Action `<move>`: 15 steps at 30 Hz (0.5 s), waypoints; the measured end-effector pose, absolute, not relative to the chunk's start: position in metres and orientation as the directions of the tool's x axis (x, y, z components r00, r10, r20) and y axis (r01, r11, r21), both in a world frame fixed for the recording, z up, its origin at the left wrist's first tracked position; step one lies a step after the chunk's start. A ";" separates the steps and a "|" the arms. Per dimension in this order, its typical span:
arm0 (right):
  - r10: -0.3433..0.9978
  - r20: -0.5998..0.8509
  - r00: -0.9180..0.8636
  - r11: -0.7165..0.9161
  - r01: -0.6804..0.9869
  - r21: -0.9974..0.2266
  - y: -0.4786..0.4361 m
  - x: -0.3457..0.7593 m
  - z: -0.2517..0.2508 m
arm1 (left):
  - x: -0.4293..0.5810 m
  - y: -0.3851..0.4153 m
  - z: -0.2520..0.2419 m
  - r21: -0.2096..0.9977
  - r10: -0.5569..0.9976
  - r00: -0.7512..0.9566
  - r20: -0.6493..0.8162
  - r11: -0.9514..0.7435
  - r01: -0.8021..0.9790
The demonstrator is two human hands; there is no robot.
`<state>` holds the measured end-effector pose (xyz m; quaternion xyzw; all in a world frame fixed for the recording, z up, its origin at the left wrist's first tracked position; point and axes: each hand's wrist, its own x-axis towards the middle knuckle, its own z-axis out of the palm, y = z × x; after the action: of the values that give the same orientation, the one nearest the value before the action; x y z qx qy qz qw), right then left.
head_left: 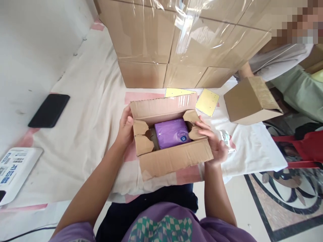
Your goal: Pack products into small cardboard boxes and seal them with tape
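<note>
A: What takes up the most room?
B: The pale cloth (83,134) spread under everything, then the wall of film-wrapped cardboard boxes (151,37) beyond the person's hands
A: And after those?
B: On the right, a separate carton (243,97) with a co-worker's forearm (245,70) just behind it; that hand is hidden. Nearer the person sits the open carton (174,159), its long flaps spread to front and back
A: Where is that in relation to the hands?
B: Right between them. The left hand (125,126) grips the left end, thumb by the upper corner. The right hand (214,144) holds the opposite end, fingers reaching to the torn short flaps, thumb standing off the cardboard
A: Anything inside?
B: A purple pack (171,132) with a round blue mark, lying between the two hands and touching neither. It sits closer to the right-hand flaps; a gap shows at the left
A: What about the smaller things?
B: A black phone (49,111) well off to the left, a yellow card (208,102) just past the carton's far right corner, and a small clear object (225,139) beside the right hand, too blurred to identify
</note>
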<state>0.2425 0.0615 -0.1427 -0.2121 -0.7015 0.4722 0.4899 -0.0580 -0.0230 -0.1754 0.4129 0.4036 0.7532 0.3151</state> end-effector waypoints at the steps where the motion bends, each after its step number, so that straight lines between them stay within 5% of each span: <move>1: 0.778 0.477 -0.408 0.429 -0.209 -0.879 0.061 0.243 -0.145 | -0.061 -0.022 -0.176 0.854 0.812 -0.413 0.412 -0.503 -0.137; 5: 0.838 0.412 -0.358 0.337 -0.256 -0.906 0.060 0.243 -0.149 | -0.072 -0.022 -0.178 0.848 0.848 -0.239 0.474 -0.512 -0.136; 15: 0.817 0.387 -0.428 0.343 -0.179 -0.922 0.058 0.264 -0.160 | -0.080 -0.024 -0.174 0.818 0.787 -0.255 0.562 -0.575 0.029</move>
<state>0.2638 0.0576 -0.1600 -0.2398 -0.6655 0.5205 0.4782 -0.0800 -0.0243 -0.1737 0.5470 0.3727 0.6988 0.2712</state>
